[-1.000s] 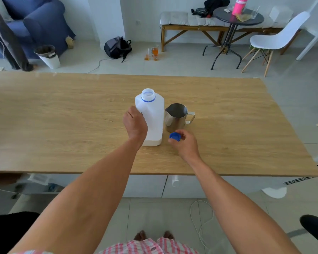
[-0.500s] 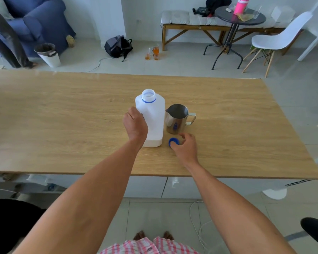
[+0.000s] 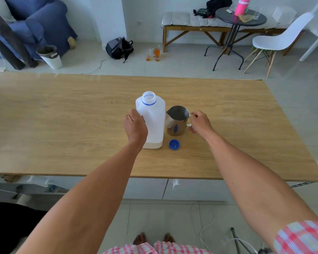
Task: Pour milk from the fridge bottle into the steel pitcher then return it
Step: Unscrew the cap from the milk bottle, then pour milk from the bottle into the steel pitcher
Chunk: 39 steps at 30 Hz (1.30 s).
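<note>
A white plastic milk bottle (image 3: 154,118) with a blue neck ring stands upright and uncapped on the wooden table (image 3: 62,125). My left hand (image 3: 135,126) grips its left side. Just right of it stands the steel pitcher (image 3: 177,120), spout toward the bottle. My right hand (image 3: 198,122) closes around the pitcher's handle on its right side. The blue cap (image 3: 174,144) lies upside down on the table in front of the pitcher, free of both hands.
The table's near edge runs below my forearms. Beyond the far edge are a blue armchair (image 3: 35,24), a white bin (image 3: 50,56), a dark backpack (image 3: 120,47), a bench, a round black table (image 3: 240,18) and a white chair (image 3: 279,40).
My right hand set the blue cap down in front of the pitcher, let go, and moved up and right to the pitcher's handle. My left hand stayed on the bottle.
</note>
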Motion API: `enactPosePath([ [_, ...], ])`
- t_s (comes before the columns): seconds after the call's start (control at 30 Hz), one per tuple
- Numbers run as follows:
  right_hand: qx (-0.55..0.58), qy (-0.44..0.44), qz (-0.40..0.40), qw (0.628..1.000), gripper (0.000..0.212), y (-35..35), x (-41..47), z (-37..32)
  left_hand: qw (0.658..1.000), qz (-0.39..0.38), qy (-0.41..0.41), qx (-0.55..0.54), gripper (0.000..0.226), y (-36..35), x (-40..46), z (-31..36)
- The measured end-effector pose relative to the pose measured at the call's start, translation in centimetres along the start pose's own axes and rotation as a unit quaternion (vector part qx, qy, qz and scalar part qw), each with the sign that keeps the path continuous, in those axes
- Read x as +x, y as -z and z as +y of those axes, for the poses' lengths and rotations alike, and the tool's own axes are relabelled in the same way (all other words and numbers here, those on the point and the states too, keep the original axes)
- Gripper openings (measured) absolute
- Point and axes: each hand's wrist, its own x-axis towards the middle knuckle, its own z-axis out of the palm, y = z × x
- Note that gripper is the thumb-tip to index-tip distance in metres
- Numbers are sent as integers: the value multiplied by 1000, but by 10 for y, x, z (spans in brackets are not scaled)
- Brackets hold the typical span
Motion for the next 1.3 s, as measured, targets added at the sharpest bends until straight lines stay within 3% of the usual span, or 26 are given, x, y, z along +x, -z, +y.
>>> enactPosePath([
  [0.17, 20, -14, -7, 1000, 29, -2, -7, 10, 1000, -19, -2, -6, 44, 3, -1, 2],
  [0.43, 106, -27, -47, 993, 18, -12, -25, 10, 1000, -8, 0, -21, 55, 2, -2, 3],
  [0.53, 101, -33, -41, 993, 16, -14, -28, 8, 1000, 2, -9, 17, 49, 3, 0, 10],
  [0.63, 105, -38, -31, 993, 19, -15, -28, 7, 993, -29, -70, 94, 47, 5, 8, 21],
  [0.77, 110, -39, -23, 993, 22, -15, -28, 9, 958, -106, -149, 220, 41, 2, 21, 48],
  [0.93, 101, -34, -27, 994, 22, -13, -26, 9, 904, -186, -177, 343, 39, -8, 31, 63],
  [1.3, 91, -37, -27, 995, 22, -15, -22, 11, 837, -200, -130, 492, 46, -24, 53, 42],
])
